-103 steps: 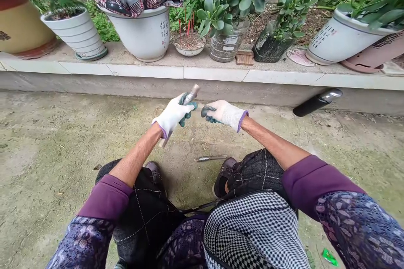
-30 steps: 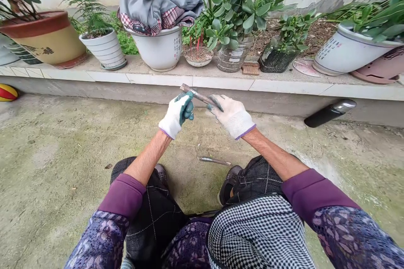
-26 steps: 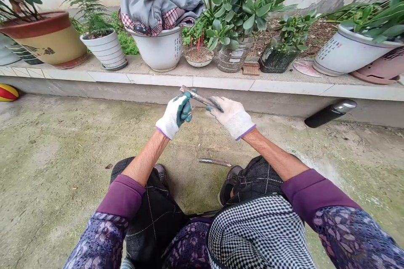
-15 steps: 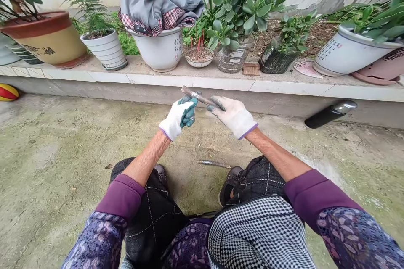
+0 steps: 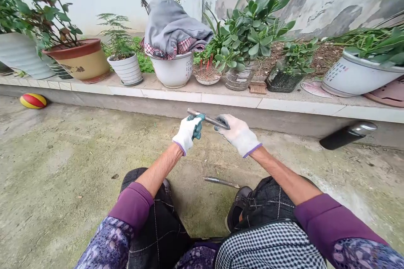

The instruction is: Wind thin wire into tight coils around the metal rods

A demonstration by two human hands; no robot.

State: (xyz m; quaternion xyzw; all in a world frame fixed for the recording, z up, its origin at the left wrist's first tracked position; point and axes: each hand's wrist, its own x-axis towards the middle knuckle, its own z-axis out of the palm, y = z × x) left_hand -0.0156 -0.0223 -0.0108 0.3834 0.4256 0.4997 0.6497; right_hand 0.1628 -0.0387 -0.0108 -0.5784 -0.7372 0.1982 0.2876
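Observation:
Both hands wear white work gloves with green-grey coated palms and purple cuffs. My left hand [image 5: 187, 133] is closed around a thin grey-brown rod [image 5: 211, 120] near its left end, which sticks out past the fingers. On the rod's right end, my right hand [image 5: 239, 135] has its thumb and fingers closed. The rod is held in the air, sloping down to the right. A second, similar rod [image 5: 221, 182] with a shiny silver surface lies on the concrete between my feet.
A low tiled ledge [image 5: 170, 95] runs across ahead with several potted plants. Grey cloth [image 5: 176, 25] covers a white pot [image 5: 173, 69]. A black flask [image 5: 345, 135] leans low at the right. A red-yellow ball [image 5: 33, 101] lies at the left.
My view has tilted up and turned slightly left, so the scene sits lower and further right. Both hands still hold the rod; its wire-like silver band no longer shows by the left hand.

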